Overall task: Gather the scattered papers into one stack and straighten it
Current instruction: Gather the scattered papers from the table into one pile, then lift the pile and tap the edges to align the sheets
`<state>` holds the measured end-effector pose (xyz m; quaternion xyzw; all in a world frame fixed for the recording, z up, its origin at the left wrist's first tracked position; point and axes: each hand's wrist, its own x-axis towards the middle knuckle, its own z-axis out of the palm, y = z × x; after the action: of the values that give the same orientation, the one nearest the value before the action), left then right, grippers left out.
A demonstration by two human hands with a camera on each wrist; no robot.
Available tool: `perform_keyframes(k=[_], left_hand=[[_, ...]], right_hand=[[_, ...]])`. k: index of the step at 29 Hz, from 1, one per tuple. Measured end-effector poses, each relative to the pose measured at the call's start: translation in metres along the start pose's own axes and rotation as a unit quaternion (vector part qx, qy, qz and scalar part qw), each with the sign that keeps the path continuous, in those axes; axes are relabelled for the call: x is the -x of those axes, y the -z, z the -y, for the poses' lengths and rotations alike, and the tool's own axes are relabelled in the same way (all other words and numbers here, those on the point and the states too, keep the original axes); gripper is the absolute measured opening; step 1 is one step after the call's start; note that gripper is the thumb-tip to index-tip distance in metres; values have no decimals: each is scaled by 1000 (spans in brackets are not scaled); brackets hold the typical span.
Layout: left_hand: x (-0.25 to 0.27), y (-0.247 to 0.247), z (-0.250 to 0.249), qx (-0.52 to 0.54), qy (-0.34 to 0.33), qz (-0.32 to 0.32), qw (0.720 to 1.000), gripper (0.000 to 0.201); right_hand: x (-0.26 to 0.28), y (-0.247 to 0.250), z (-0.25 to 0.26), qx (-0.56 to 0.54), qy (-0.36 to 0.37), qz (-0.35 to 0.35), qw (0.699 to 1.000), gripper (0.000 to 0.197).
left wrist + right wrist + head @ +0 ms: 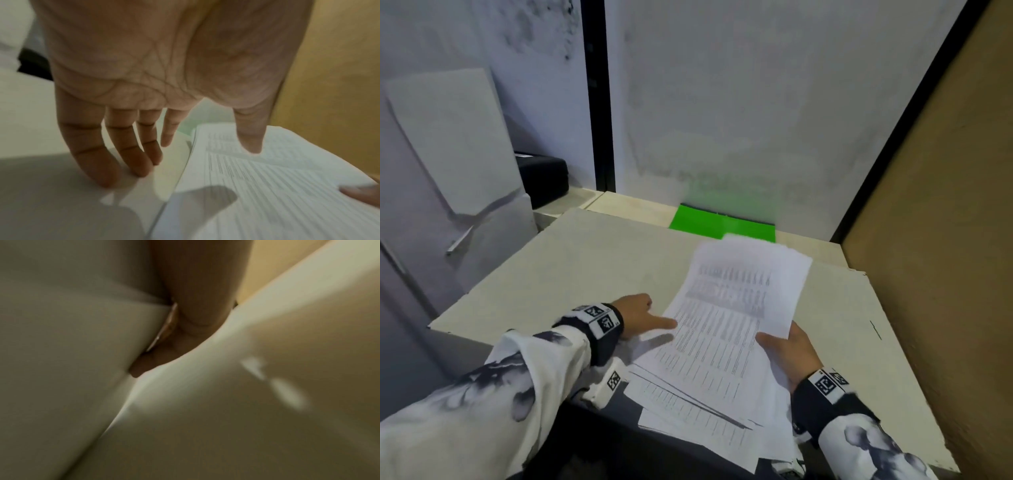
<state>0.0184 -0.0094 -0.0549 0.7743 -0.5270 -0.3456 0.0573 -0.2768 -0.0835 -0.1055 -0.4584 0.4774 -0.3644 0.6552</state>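
Papers (722, 329) printed with fine tabular rows were seen fanned unevenly near the front right of a pale cream table (585, 260), the lower sheets overhanging its near edge and the top sheets lifted at an angle toward the back. The right hand (787, 356) was held under the right margin of the upper sheets, thumb on top, so that they were pinched; the right wrist view was blurred and showed only a finger between pale surfaces. The left hand (637, 317) was spread wide over the bare tabletop just left of the papers, fingers (131, 154) straight and extended downward, thumb pointed toward the left edge of the sheets; contact with them could not be confirmed. A green folder (722, 224) lay flat at the rear, against a grey-white wall (739, 102). A brown panel (945, 205) enclosed the right side, and a black case (544, 181) rested at the left rear beside grey cabinetry (448, 171).
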Motion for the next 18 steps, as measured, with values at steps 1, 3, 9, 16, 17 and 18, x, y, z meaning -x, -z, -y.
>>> perform_keyframes(k=[1, 3, 9, 16, 17, 18], left_hand=[[-2, 6, -1, 66, 2, 3, 998, 100], [1, 18, -6, 229, -40, -3, 973, 96], [22, 82, -44, 426, -239, -178, 854, 42], [37, 92, -56, 411, -275, -318, 809, 44], [37, 88, -57, 412, -276, -329, 804, 43], [38, 83, -58, 415, -279, -337, 798, 42]], right_hand=[[3, -2, 8, 7, 19, 11, 1000, 53], [14, -10, 32, 9, 57, 38, 998, 48], [34, -45, 111, 97, 246, 55, 963, 42], [31, -70, 123, 53, 286, 4, 957, 38], [32, -74, 121, 52, 282, 2, 958, 32], [33, -78, 118, 51, 277, 4, 959, 29]])
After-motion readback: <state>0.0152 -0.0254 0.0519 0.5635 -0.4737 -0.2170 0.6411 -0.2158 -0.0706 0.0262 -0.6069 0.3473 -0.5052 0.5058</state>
